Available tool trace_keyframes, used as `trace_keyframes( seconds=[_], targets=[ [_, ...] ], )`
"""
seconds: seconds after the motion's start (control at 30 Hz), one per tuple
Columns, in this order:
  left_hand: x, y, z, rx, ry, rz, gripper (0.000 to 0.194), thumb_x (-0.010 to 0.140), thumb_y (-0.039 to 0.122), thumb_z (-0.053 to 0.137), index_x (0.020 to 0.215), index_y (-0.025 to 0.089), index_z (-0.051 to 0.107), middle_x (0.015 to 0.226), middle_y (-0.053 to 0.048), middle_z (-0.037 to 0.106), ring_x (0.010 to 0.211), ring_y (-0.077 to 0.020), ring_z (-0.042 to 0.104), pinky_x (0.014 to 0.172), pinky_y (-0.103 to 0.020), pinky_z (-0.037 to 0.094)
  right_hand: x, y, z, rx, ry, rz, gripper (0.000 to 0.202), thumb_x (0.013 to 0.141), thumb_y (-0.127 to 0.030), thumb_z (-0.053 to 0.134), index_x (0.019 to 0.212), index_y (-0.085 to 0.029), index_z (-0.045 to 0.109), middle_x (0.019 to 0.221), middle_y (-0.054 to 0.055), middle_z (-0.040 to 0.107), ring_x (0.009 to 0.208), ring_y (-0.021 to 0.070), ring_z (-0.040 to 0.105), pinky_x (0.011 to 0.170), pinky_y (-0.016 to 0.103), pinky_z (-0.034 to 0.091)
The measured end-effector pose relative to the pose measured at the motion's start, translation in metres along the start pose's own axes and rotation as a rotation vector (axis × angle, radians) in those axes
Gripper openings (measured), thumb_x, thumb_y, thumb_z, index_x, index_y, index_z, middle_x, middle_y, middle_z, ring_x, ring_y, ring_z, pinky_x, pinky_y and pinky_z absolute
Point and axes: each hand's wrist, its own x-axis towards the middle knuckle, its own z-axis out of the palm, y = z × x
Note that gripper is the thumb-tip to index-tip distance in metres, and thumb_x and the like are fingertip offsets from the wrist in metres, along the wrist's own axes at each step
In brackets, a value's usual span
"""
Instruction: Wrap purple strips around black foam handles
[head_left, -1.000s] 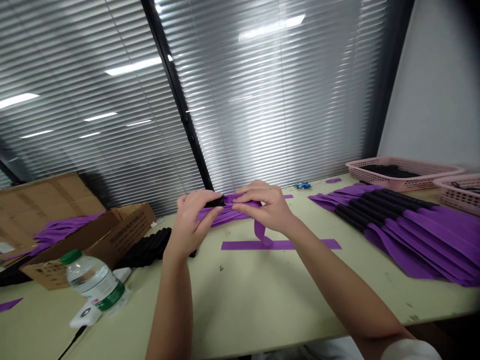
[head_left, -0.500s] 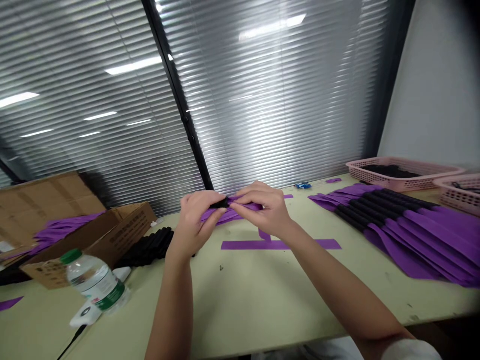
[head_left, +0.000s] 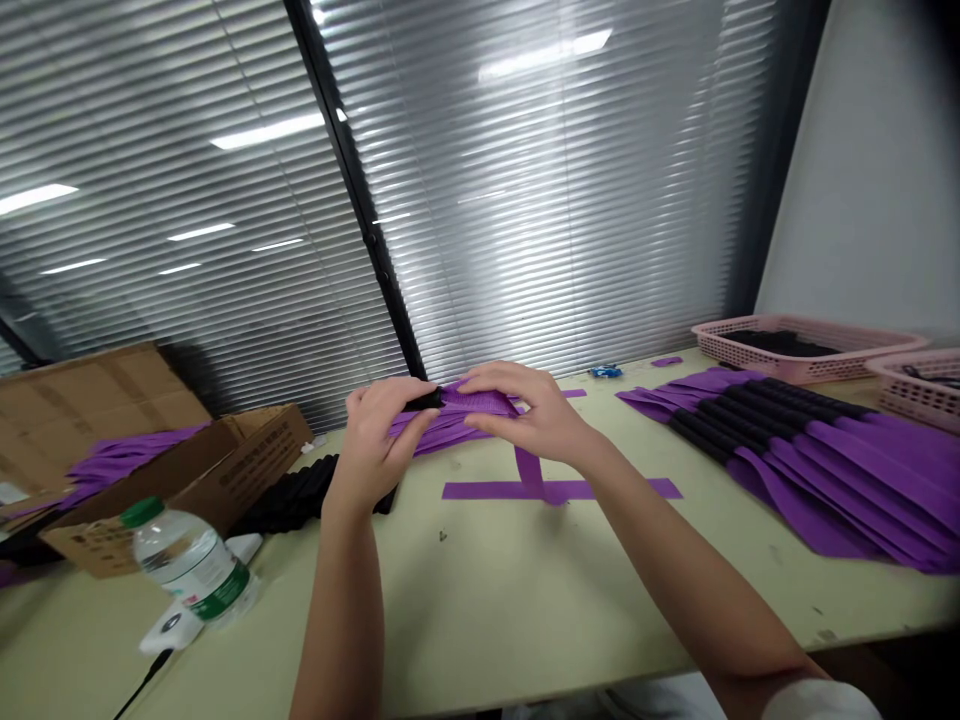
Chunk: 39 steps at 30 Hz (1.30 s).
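Above the middle of the table, my left hand point(head_left: 379, 435) pinches a short black tube point(head_left: 425, 400). Purple fabric point(head_left: 480, 402) comes out of the tube's right end, and the fingers of my right hand point(head_left: 525, 405) are closed on it. A purple tail hangs below my right hand onto a flat purple strip point(head_left: 480, 490) lying on the table. More purple strips point(head_left: 442, 432) lie behind and under my hands.
Purple bands with black sleeves point(head_left: 787, 430) lie at the right, before pink baskets point(head_left: 817, 365). Leftward are black tubes point(head_left: 292, 495), a cardboard box point(head_left: 247, 460) holding purple fabric, a water bottle point(head_left: 195, 565) and a white power strip point(head_left: 172, 628). Blinds stand behind the pale table point(head_left: 480, 620).
My left hand has shifted slightly left with the black tube, and more purple fabric shows between my hands. The hanging purple tail reaches lower, across the flat strip.
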Motion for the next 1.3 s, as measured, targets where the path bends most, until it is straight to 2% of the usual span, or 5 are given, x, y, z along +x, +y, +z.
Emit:
trace_keyframes(
  seconds=[0.2, 0.63, 0.87, 1.13, 1.3],
  targets=[
    [0.000, 0.000, -0.001, 0.023, -0.005, -0.002, 0.016, 0.092, 0.029, 0.057, 0.106, 0.024, 0.062, 0.105, -0.004, 0.069, 0.101, -0.0220, 0.062, 0.092, -0.037, 0.036, 0.001, 0.008, 0.000, 0.011, 0.086, -0.086, 0.014, 0.081, -0.023, 0.074, 0.094, -0.023, 0.075, 0.099, 0.005, 0.071, 0.093, 0.0189, 0.067, 0.082, 0.033, 0.057],
    [0.000, 0.003, 0.004, -0.007, 0.039, 0.064, 0.016, 0.091, 0.027, 0.058, 0.106, 0.023, 0.062, 0.104, -0.004, 0.070, 0.102, -0.0215, 0.062, 0.092, -0.037, 0.037, 0.002, 0.003, 0.001, 0.014, 0.164, -0.159, 0.011, 0.082, -0.020, 0.072, 0.091, -0.025, 0.077, 0.093, 0.004, 0.074, 0.085, 0.0180, 0.069, 0.076, 0.033, 0.059],
    [0.000, 0.011, 0.013, -0.008, 0.001, 0.106, 0.019, 0.093, 0.026, 0.054, 0.110, 0.023, 0.061, 0.107, -0.006, 0.069, 0.105, -0.0218, 0.061, 0.092, -0.038, 0.037, 0.001, 0.002, 0.006, -0.021, 0.179, -0.208, 0.010, 0.084, -0.019, 0.069, 0.090, -0.022, 0.076, 0.093, 0.004, 0.073, 0.086, 0.0173, 0.068, 0.078, 0.032, 0.057],
    [0.001, 0.007, 0.010, -0.011, -0.054, 0.034, 0.021, 0.094, 0.031, 0.052, 0.113, 0.024, 0.059, 0.110, -0.006, 0.069, 0.105, -0.0230, 0.061, 0.094, -0.039, 0.036, 0.000, 0.000, -0.002, 0.011, -0.043, -0.011, 0.020, 0.083, -0.025, 0.070, 0.104, -0.024, 0.070, 0.110, 0.005, 0.067, 0.102, 0.0202, 0.063, 0.089, 0.036, 0.054],
    [0.000, 0.000, 0.003, -0.019, -0.107, -0.026, 0.023, 0.093, 0.032, 0.054, 0.114, 0.026, 0.061, 0.111, -0.004, 0.069, 0.106, -0.0232, 0.061, 0.095, -0.038, 0.039, 0.000, 0.001, -0.012, 0.113, -0.092, 0.102, 0.025, 0.082, -0.031, 0.072, 0.106, -0.022, 0.067, 0.098, 0.003, 0.069, 0.083, 0.0161, 0.065, 0.067, 0.027, 0.054]
  ],
)
